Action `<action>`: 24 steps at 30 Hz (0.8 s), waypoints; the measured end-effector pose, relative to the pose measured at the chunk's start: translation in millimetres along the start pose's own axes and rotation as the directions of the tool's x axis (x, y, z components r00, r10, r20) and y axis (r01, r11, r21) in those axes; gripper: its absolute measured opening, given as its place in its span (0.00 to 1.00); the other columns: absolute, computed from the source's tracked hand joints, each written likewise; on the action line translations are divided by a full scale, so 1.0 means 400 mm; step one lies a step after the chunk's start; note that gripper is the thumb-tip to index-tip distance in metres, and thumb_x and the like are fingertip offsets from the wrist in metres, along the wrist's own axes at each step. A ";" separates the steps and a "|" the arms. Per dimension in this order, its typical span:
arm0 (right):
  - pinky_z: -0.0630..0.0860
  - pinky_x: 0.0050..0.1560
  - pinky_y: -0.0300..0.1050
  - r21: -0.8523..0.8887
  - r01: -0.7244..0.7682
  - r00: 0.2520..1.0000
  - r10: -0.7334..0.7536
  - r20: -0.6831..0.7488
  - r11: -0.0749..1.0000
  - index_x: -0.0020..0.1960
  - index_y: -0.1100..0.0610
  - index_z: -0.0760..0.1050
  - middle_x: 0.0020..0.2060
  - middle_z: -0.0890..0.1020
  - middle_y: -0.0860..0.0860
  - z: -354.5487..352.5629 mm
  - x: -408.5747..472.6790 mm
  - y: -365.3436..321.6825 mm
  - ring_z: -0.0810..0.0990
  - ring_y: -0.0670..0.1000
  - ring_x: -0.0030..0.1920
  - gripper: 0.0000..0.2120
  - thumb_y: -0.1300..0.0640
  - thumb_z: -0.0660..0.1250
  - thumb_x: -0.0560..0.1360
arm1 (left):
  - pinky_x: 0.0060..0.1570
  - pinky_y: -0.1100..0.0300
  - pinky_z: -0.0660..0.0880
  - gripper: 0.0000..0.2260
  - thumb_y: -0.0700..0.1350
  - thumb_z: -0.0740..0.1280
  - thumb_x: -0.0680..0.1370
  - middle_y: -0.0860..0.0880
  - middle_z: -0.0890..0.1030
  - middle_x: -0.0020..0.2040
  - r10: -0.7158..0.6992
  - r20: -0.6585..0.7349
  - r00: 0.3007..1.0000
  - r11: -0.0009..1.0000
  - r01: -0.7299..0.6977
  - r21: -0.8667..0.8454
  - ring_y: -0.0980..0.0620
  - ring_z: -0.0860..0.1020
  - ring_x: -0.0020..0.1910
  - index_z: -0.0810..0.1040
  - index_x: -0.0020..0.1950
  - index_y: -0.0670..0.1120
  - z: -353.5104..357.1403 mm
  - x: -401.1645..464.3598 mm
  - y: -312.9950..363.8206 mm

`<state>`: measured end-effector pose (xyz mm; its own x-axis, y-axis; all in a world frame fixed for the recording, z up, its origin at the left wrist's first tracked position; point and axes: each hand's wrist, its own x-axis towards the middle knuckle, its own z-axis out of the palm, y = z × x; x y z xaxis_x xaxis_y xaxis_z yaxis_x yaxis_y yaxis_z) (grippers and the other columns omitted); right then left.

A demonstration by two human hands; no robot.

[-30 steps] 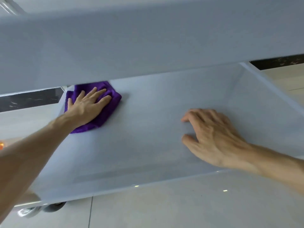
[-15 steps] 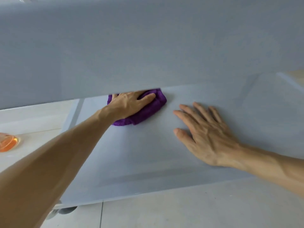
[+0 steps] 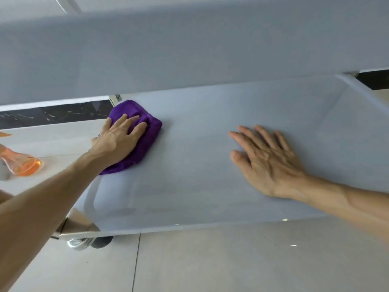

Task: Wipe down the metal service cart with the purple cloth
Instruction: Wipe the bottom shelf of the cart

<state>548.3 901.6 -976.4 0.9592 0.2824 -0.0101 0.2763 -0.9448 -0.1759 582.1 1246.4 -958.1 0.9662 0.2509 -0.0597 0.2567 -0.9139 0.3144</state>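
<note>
The metal service cart's lower shelf (image 3: 200, 192) fills the middle of the view, pale grey with a raised rim. Its upper shelf (image 3: 189, 49) overhangs the far part. The bunched purple cloth (image 3: 145, 142) lies at the shelf's far left corner. My left hand (image 3: 117, 140) presses flat on top of the cloth, fingers spread over it. My right hand (image 3: 267, 163) rests palm down on the bare shelf to the right, fingers apart, holding nothing.
An orange translucent spray bottle (image 3: 23, 163) lies on the tiled floor left of the cart. A caster wheel (image 3: 92, 242) shows under the near left corner. Pale floor tiles (image 3: 231, 260) run along the near side. A dark marble strip (image 3: 52, 114) lies beyond.
My left hand has slid the cloth from the shelf's middle back toward the far left corner. My right hand has stayed flat on the shelf, its fingers spread.
</note>
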 end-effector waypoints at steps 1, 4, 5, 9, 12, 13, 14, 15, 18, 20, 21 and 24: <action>0.40 0.77 0.55 -0.006 -0.001 1.000 0.001 0.007 1.000 0.79 0.38 0.46 0.80 0.48 0.38 -0.001 0.001 0.000 0.43 0.48 0.80 0.30 0.36 0.36 0.77 | 0.75 0.38 0.50 0.28 0.71 0.49 0.78 0.58 0.54 0.80 -0.004 0.002 1.000 1.000 0.004 0.005 0.50 0.46 0.80 0.59 0.77 0.65 0.003 -0.037 0.002; 0.41 0.77 0.56 -0.024 0.001 1.000 -0.001 0.008 1.000 0.79 0.39 0.46 0.80 0.48 0.39 -0.001 0.002 0.001 0.44 0.48 0.80 0.30 0.36 0.37 0.77 | 0.74 0.39 0.48 0.32 0.74 0.45 0.73 0.62 0.51 0.80 0.023 0.053 0.998 0.999 -0.025 0.043 0.52 0.45 0.80 0.56 0.76 0.68 0.006 -0.158 0.001; 0.42 0.77 0.56 -0.024 0.001 1.000 -0.001 0.006 1.000 0.79 0.39 0.46 0.80 0.49 0.39 -0.002 0.004 0.001 0.45 0.48 0.80 0.30 0.36 0.37 0.77 | 0.74 0.39 0.47 0.34 0.75 0.42 0.70 0.63 0.51 0.80 0.041 0.066 0.997 0.997 -0.045 0.057 0.53 0.45 0.80 0.56 0.76 0.69 0.005 -0.199 -0.001; 0.43 0.77 0.57 -0.021 -0.007 1.000 0.007 0.026 1.000 0.79 0.39 0.46 0.80 0.48 0.39 -0.011 0.018 0.003 0.46 0.49 0.80 0.30 0.37 0.35 0.77 | 0.75 0.42 0.44 0.37 0.78 0.36 0.67 0.67 0.49 0.78 0.152 0.050 0.987 0.985 -0.156 0.076 0.56 0.44 0.80 0.54 0.74 0.72 0.007 -0.337 -0.008; 0.44 0.77 0.61 -0.028 -0.026 0.997 0.028 0.077 0.999 0.79 0.38 0.44 0.80 0.46 0.39 -0.028 0.037 0.012 0.45 0.48 0.80 0.27 0.38 0.38 0.80 | 0.75 0.40 0.42 0.34 0.78 0.37 0.70 0.68 0.47 0.78 0.271 0.037 0.962 0.958 -0.273 0.089 0.56 0.44 0.80 0.51 0.75 0.72 0.015 -0.401 -0.020; 0.43 0.77 0.63 -0.038 -0.042 0.994 0.046 0.099 0.998 0.79 0.38 0.43 0.80 0.45 0.39 -0.038 0.047 0.014 0.44 0.49 0.80 0.26 0.38 0.39 0.81 | 0.75 0.38 0.42 0.33 0.78 0.40 0.72 0.68 0.49 0.78 0.323 0.022 0.946 0.940 -0.324 0.108 0.55 0.45 0.80 0.52 0.75 0.71 0.019 -0.417 -0.022; 0.43 0.76 0.65 -0.060 -0.060 0.990 0.067 0.124 0.996 0.79 0.38 0.43 0.80 0.44 0.39 -0.050 0.057 0.015 0.44 0.50 0.80 0.26 0.39 0.39 0.81 | 0.75 0.36 0.45 0.33 0.77 0.43 0.73 0.66 0.53 0.78 0.385 -0.003 0.923 0.913 -0.381 0.147 0.53 0.49 0.80 0.56 0.76 0.68 0.026 -0.428 -0.023; 0.43 0.76 0.67 -0.087 -0.070 0.985 0.083 0.152 0.994 0.79 0.38 0.43 0.80 0.44 0.41 -0.063 0.068 0.011 0.44 0.52 0.80 0.26 0.38 0.39 0.82 | 0.74 0.34 0.49 0.33 0.76 0.47 0.74 0.63 0.58 0.78 0.449 -0.030 0.893 0.878 -0.435 0.201 0.50 0.54 0.80 0.60 0.76 0.65 0.032 -0.432 -0.024; 0.44 0.75 0.68 -0.099 -0.011 0.981 0.030 0.194 0.995 0.79 0.40 0.47 0.80 0.46 0.44 -0.085 0.072 -0.025 0.45 0.55 0.80 0.28 0.35 0.41 0.80 | 0.70 0.32 0.60 0.33 0.73 0.53 0.75 0.54 0.67 0.76 0.575 -0.074 0.815 0.786 -0.525 0.328 0.43 0.65 0.76 0.70 0.74 0.56 0.038 -0.402 -0.017; 0.48 0.76 0.63 -0.059 0.127 0.976 -0.114 0.186 0.990 0.78 0.41 0.52 0.80 0.49 0.43 -0.077 0.045 -0.072 0.46 0.51 0.80 0.29 0.34 0.43 0.79 | 0.69 0.33 0.62 0.33 0.72 0.53 0.75 0.54 0.68 0.76 0.576 -0.068 0.815 0.781 -0.524 0.339 0.43 0.65 0.75 0.71 0.73 0.55 0.028 -0.369 -0.008; 0.49 0.77 0.61 -0.029 0.188 0.967 -0.179 0.179 0.982 0.78 0.41 0.53 0.80 0.50 0.43 -0.068 0.028 -0.096 0.47 0.49 0.80 0.29 0.35 0.44 0.79 | 0.69 0.33 0.62 0.34 0.72 0.53 0.75 0.54 0.68 0.76 0.573 -0.060 0.818 0.785 -0.526 0.329 0.43 0.65 0.76 0.71 0.73 0.54 0.023 -0.356 -0.005; 0.49 0.76 0.60 0.016 0.205 0.967 -0.206 0.152 0.979 0.79 0.45 0.54 0.80 0.51 0.41 -0.050 0.008 -0.143 0.46 0.48 0.80 0.30 0.36 0.44 0.80 | 0.70 0.37 0.63 0.32 0.69 0.55 0.75 0.54 0.70 0.74 0.594 -0.090 0.800 0.788 -0.556 0.265 0.44 0.66 0.75 0.73 0.72 0.53 0.030 -0.346 0.003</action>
<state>536.7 953.2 -946.7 0.8616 0.4924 -0.1231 0.4665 -0.8638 -0.1903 449.1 1206.7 -960.7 0.9229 -0.3134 0.2238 -0.3280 -0.9442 0.0302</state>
